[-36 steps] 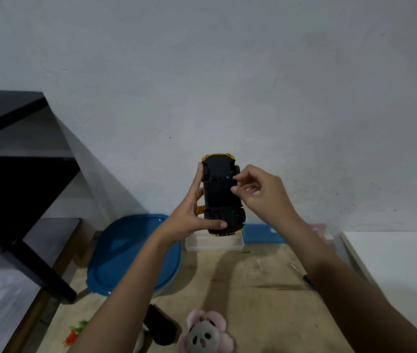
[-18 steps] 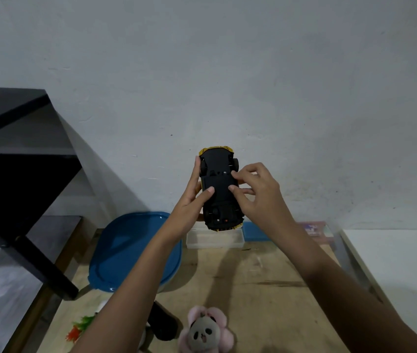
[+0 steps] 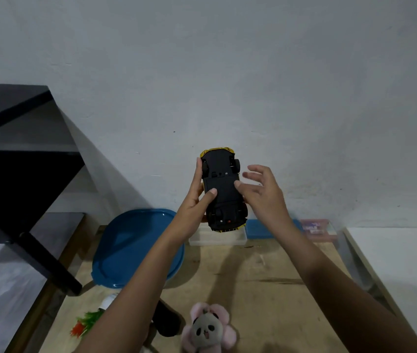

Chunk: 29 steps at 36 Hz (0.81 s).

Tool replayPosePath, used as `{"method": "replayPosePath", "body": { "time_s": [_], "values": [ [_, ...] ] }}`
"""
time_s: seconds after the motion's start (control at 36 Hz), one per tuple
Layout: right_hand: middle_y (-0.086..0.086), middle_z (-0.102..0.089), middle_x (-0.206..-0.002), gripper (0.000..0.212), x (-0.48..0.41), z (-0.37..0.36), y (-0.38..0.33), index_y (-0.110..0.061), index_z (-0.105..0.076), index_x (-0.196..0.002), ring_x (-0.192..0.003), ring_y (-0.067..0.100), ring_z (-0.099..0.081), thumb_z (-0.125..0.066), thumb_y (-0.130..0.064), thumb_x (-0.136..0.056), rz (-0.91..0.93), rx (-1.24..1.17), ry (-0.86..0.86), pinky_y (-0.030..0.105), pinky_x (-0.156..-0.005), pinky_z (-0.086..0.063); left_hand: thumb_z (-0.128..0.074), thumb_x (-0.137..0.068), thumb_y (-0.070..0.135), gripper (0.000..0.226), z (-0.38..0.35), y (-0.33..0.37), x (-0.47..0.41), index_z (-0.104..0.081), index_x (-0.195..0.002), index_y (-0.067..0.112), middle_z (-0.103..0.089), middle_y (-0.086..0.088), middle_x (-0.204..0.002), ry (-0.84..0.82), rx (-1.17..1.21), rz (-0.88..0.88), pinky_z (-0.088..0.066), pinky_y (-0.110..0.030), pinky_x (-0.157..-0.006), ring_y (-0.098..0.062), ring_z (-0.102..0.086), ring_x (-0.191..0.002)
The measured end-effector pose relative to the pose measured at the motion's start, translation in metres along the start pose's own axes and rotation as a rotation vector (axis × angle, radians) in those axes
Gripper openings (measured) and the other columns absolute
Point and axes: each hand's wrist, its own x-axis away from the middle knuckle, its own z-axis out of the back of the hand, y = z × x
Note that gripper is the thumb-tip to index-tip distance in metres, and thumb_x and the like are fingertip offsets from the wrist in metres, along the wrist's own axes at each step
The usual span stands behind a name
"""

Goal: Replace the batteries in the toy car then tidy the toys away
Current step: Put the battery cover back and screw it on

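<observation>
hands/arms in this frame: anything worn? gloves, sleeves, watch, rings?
Nothing worn that shows. The left hand and right hand are bare, with no gloves and no rings visible. The left forearm and right forearm are bare to the frame's bottom edge, with no sleeve, watch or band in view.

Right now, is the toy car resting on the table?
No, the left hand holds the toy car up above the table, its black underside facing the camera.
</observation>
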Motion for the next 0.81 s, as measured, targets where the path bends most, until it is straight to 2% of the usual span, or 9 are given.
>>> {"method": "replayPosePath", "body": {
  "time_s": [0.08, 0.25, 0.36, 0.42, 0.47, 0.58, 0.69, 0.75, 0.81],
  "values": [
    [0.009, -0.067, -0.108, 0.04, -0.004, 0.003, 0.0, -0.024, -0.045, -0.129, -0.099, 0.02, -0.065, -0.058, -0.023, -0.091, -0.233, -0.226, -0.16, 0.034, -0.08, -0.055, -0.039, -0.1, 0.021, 0.066, -0.002, -0.003, 0.001, 0.001, -0.134, 0.06, -0.045, 0.018, -0.133, -0.021, -0.013, 0.025, -0.055, -0.024, -0.069, 0.004, -0.061, -0.102],
    [0.006, -0.071, -0.093, 0.033, 0.0, 0.004, 0.008, -0.024, -0.054, -0.123, -0.09, 0.019, -0.068, -0.056, -0.016, -0.091, -0.226, -0.225, -0.16, 0.037, -0.079, -0.057, -0.038, -0.101, 0.02, 0.067, -0.007, -0.013, 0.0, 0.003, -0.132, 0.063, -0.047, 0.004, -0.136, -0.019, -0.022, 0.063, -0.051, -0.016, -0.061, 0.004, -0.064, -0.093],
    [0.011, -0.071, -0.091, 0.032, 0.004, 0.003, 0.018, -0.023, -0.056, -0.121, -0.088, 0.022, -0.069, -0.057, -0.013, -0.09, -0.224, -0.201, -0.102, 0.04, -0.076, -0.057, -0.039, -0.1, 0.019, 0.066, -0.017, -0.023, -0.004, -0.001, -0.129, 0.064, -0.039, 0.003, -0.146, 0.012, 0.011, 0.049, -0.053, -0.018, -0.077, -0.012, -0.055, -0.118],
    [0.014, -0.071, -0.09, 0.034, 0.006, 0.003, 0.023, -0.02, -0.057, -0.122, -0.086, 0.024, -0.069, -0.058, -0.01, -0.09, -0.235, -0.191, -0.074, 0.041, -0.075, -0.057, -0.039, -0.1, 0.015, 0.066, -0.022, -0.029, -0.003, -0.001, -0.131, 0.06, -0.036, 0.004, -0.148, 0.02, 0.029, 0.038, -0.052, -0.02, -0.086, -0.014, -0.051, -0.123],
    [0.016, -0.07, -0.091, 0.034, 0.01, 0.004, 0.029, -0.018, -0.057, -0.123, -0.084, 0.024, -0.069, -0.058, -0.008, -0.09, -0.248, -0.186, -0.056, 0.038, -0.074, -0.058, -0.038, -0.1, 0.014, 0.066, -0.026, -0.038, -0.001, -0.001, -0.133, 0.058, -0.034, 0.004, -0.149, 0.019, 0.024, 0.036, -0.05, -0.022, -0.091, -0.013, -0.049, -0.125],
    [0.011, -0.07, -0.09, 0.037, 0.023, 0.011, 0.054, -0.02, -0.055, -0.125, -0.079, 0.014, -0.068, -0.058, -0.009, -0.089, -0.303, -0.174, -0.037, 0.018, -0.062, -0.055, -0.038, -0.1, 0.013, 0.066, -0.038, -0.061, 0.004, 0.0, -0.134, 0.055, -0.033, 0.004, -0.15, -0.008, 0.046, 0.09, -0.051, -0.02, -0.088, -0.009, -0.05, -0.122],
    [0.007, -0.068, -0.108, 0.038, 0.039, 0.025, 0.092, -0.02, -0.053, -0.128, -0.097, 0.018, -0.067, -0.057, -0.014, -0.091, -0.416, -0.242, -0.082, 0.029, -0.079, -0.056, -0.038, -0.1, 0.014, 0.066, -0.053, -0.089, 0.01, 0.002, -0.136, 0.053, -0.032, 0.009, -0.148, -0.072, 0.054, 0.171, -0.05, -0.025, -0.093, -0.011, -0.049, -0.124],
    [0.006, -0.063, -0.118, 0.036, 0.045, 0.039, 0.114, -0.018, -0.054, -0.127, -0.107, 0.021, -0.062, -0.057, -0.016, -0.091, -0.469, -0.141, -0.035, 0.039, -0.091, -0.052, -0.038, -0.1, 0.017, 0.065, -0.061, -0.104, 0.012, 0.0, -0.133, 0.058, -0.033, 0.017, -0.142, -0.101, 0.03, 0.217, -0.05, -0.028, -0.095, -0.009, -0.05, -0.123],
    [0.008, -0.062, -0.12, 0.029, 0.05, 0.059, 0.137, -0.017, -0.059, -0.12, -0.112, 0.024, -0.058, -0.057, -0.016, -0.091, -0.488, -0.024, 0.04, 0.046, -0.098, -0.046, -0.038, -0.1, 0.018, 0.064, -0.066, -0.116, 0.013, -0.001, -0.131, 0.059, -0.034, 0.022, -0.137, -0.109, 0.017, 0.263, -0.05, -0.02, -0.091, 0.002, -0.051, -0.117]
  ]
}}
